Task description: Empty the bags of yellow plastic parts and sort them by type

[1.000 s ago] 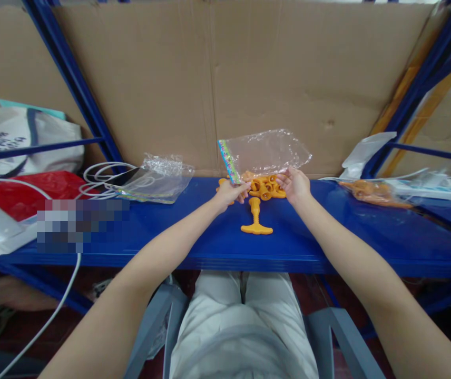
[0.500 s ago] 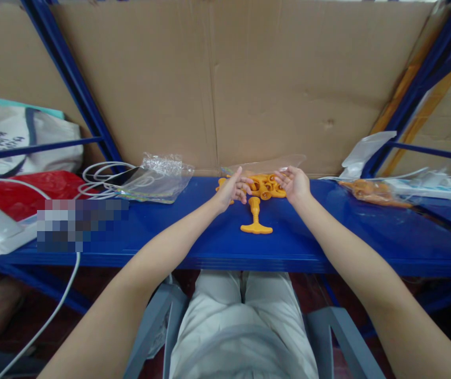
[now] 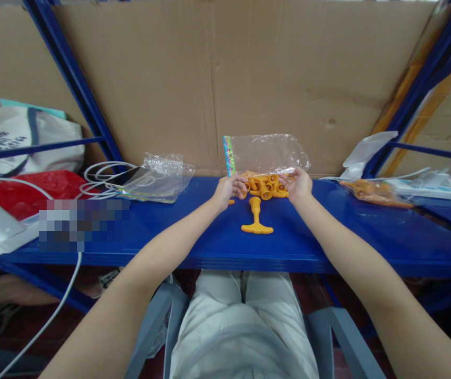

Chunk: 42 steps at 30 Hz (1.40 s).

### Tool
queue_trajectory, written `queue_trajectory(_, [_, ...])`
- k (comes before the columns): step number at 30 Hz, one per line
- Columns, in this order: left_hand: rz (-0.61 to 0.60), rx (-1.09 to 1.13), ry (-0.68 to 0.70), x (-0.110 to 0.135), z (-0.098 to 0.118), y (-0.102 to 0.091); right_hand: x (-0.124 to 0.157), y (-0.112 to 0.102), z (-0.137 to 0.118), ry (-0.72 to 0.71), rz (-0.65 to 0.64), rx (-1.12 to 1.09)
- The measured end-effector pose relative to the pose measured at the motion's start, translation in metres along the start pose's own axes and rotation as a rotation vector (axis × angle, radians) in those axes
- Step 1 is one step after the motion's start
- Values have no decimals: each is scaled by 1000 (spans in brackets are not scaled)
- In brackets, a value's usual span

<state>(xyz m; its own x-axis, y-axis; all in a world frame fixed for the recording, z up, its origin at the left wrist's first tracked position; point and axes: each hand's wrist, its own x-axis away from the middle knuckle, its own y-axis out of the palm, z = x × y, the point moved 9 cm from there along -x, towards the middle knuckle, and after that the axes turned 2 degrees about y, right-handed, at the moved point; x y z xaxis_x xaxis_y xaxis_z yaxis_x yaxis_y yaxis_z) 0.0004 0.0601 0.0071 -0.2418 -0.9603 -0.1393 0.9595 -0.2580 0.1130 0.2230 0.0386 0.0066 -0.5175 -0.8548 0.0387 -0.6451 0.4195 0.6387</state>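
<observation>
Our clear, flat plastic bag [image 3: 265, 151] stands higher now, perhaps to clear the orange plastic pieces [image 3: 266, 189]; left hand [image 3: 224, 192] half-curled, right hand [image 3: 301, 186] loosely curved, we can't tell if either grips.

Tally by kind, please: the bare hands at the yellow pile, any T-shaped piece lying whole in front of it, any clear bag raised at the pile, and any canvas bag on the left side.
Left hand and right hand: 2
T-shaped piece: 1
Clear bag: 1
Canvas bag: 1
Total: 5
</observation>
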Motion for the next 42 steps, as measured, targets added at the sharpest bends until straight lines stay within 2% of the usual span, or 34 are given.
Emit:
queue_trajectory(4, [38,-18,32,-1,3,-3,-3,1,-3,-32,-19,-30])
queue_trajectory(12, [28,-137,65,-3,2,-3,-8,-3,-8,-72,-30,-65])
queue_trajectory(16, [73,-204,92,-10,-1,-11,-9,-6,-15,-96,-17,-91])
queue_trajectory(18, [123,-254,177,-16,2,-19,-10,-9,-18,-96,5,-120])
queue_trajectory(21, [175,-462,475,-18,20,-24,-12,-10,-22,-92,1,-128])
queue_trajectory(23, [162,-704,686,-11,31,-18,-14,-9,-23,-95,-28,-107])
queue_trajectory(25, [122,-943,818,-3,34,-8,-16,-8,-23,-99,-52,-86])
queue_trajectory(28, [69,-1184,875,4,30,0,-17,-7,-23,-96,-53,-71])
queue_trajectory(32, [14,-1332,873,8,26,8,-15,-5,-22,-97,-68,-55])
queue_trajectory(38, [-55,-1351,928,13,31,18,-22,-1,-25,-155,-140,-28])
queue_trajectory(42, [-40,-1328,974,20,43,18,-25,0,-33,-239,-116,-106])
